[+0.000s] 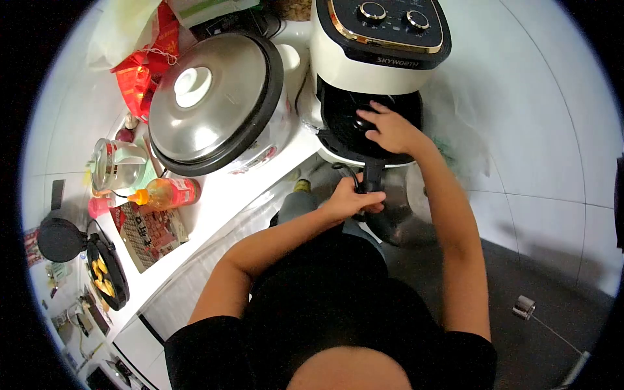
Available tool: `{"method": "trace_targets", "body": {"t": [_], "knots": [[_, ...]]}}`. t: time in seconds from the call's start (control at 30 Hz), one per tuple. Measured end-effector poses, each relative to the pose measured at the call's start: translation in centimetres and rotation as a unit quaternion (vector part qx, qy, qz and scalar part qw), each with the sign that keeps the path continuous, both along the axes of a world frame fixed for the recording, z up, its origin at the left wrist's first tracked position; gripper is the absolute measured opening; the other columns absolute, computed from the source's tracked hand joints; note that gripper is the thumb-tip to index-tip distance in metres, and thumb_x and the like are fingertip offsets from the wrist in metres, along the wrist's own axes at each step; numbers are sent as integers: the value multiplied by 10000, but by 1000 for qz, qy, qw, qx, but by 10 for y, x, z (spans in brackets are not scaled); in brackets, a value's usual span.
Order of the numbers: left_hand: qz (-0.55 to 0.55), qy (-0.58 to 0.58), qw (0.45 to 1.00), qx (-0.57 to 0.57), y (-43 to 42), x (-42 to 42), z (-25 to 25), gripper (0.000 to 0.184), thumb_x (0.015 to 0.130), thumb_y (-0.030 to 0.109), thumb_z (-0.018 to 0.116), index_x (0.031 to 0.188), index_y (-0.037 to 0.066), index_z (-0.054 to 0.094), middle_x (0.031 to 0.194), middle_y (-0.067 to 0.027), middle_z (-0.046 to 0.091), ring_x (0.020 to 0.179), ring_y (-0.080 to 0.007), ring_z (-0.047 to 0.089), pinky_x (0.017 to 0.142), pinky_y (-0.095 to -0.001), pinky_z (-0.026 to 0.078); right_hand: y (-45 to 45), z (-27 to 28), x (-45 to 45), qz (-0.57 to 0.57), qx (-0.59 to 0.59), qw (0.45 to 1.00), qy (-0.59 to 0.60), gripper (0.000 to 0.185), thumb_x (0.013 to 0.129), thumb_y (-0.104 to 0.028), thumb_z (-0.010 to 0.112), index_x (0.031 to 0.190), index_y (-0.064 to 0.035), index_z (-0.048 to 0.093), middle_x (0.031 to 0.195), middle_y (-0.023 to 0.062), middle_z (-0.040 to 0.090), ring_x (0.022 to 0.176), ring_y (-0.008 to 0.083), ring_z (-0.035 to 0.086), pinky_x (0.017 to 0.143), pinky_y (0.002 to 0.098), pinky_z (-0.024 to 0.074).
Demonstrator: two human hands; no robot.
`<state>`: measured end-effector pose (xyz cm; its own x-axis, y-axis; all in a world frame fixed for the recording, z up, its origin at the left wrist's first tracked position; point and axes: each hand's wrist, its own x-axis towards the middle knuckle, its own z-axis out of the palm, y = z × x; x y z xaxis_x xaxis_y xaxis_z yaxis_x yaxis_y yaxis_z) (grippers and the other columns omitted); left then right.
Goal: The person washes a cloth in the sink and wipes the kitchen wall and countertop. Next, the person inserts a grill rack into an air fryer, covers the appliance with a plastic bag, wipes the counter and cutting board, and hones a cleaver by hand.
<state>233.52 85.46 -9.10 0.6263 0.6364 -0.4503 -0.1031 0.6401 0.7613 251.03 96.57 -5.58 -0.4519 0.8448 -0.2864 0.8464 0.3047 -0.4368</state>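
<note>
A white and black air fryer stands at the back of the counter with its black basket pulled partly out. My left hand is closed around the black basket handle, thumb lying across it. Over the dark inside of the basket, my right hand reaches in with its fingers apart. A small dark round knob shows at those fingertips; whether they touch it is hard to see. Little of the basket floor can be made out.
Left of the fryer stands a large cooker with a steel lid. Farther left are a glass kettle, an orange-capped bottle, a printed packet and a black pan holding yellow food. A tiled wall rises on the right.
</note>
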Motion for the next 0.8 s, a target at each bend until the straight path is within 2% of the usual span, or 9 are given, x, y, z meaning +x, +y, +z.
{"method": "trace_targets", "body": {"t": [0.03,0.1,0.17,0.27,0.37,0.47,0.53,0.6,0.8], "knots": [[9,-4,1000,2,4,2,3,292,823,120,695,1042,-22,564,852,-108,639,738,-200,662,674,-314,567,-18,14,5,-41,128,982,136,452,840,-102,579,1286,-89,509,1294,246,480,1189,372,479,989,384,389],[26,-15,999,15,15,8,-1,291,826,104,685,1040,-40,550,869,-122,639,747,-216,664,677,-320,568,-49,48,7,-147,223,937,225,426,839,-53,589,1259,-67,523,1181,193,569,1083,312,564,921,347,440],[58,-21,998,19,26,16,-4,298,824,95,685,1045,-45,541,875,-124,638,757,-219,664,688,-324,568,-79,43,11,-262,302,873,281,319,851,-41,560,1170,-35,558,1050,149,617,888,243,623,792,312,487],[90,-59,994,26,45,25,-15,336,825,44,663,1104,-45,498,941,-134,603,779,-238,662,725,-343,567,-113,4,17,-374,279,788,401,260,879,-38,550,1138,-19,571,1004,101,625,825,162,615,744,265,489],[135,-93,986,40,63,37,-14,368,843,0,612,1159,-36,427,991,-136,553,775,-273,662,720,-362,575,-132,-19,18,-444,185,738,474,226,901,-60,542,1118,-4,573,1006,75,622,823,143,609,738,264,494],[160,-68,981,91,83,41,-8,338,844,-21,591,1135,-2,420,915,-119,565,752,-277,669,683,-368,587,-137,-18,14,-470,178,716,483,217,905,-57,535,1111,1,574,1009,79,621,819,147,612,740,263,496],[149,-12,980,129,101,39,-8,439,830,-9,625,1187,-26,370,974,-145,551,639,-240,660,555,-330,585,-131,-11,14,-456,208,712,492,212,907,-54,531,1106,5,573,1008,80,622,816,142,613,738,258,496],[181,0,968,174,111,40,-13,467,795,-8,673,1152,-42,375,1008,-149,537,568,-215,635,488,-309,569,-117,3,18,-438,244,718,482,208,908,-50,526,1102,9,573,1002,82,622,810,138,614,737,254,496],[269,197,907,257,106,42,-12,633,640,159,848,1061,-23,412,949,-102,509,660,-192,587,565,-279,516,-74,49,19,-380,317,725,480,195,908,-57,524,1085,4,577,968,85,623,772,133,614,722,249,499]]}}
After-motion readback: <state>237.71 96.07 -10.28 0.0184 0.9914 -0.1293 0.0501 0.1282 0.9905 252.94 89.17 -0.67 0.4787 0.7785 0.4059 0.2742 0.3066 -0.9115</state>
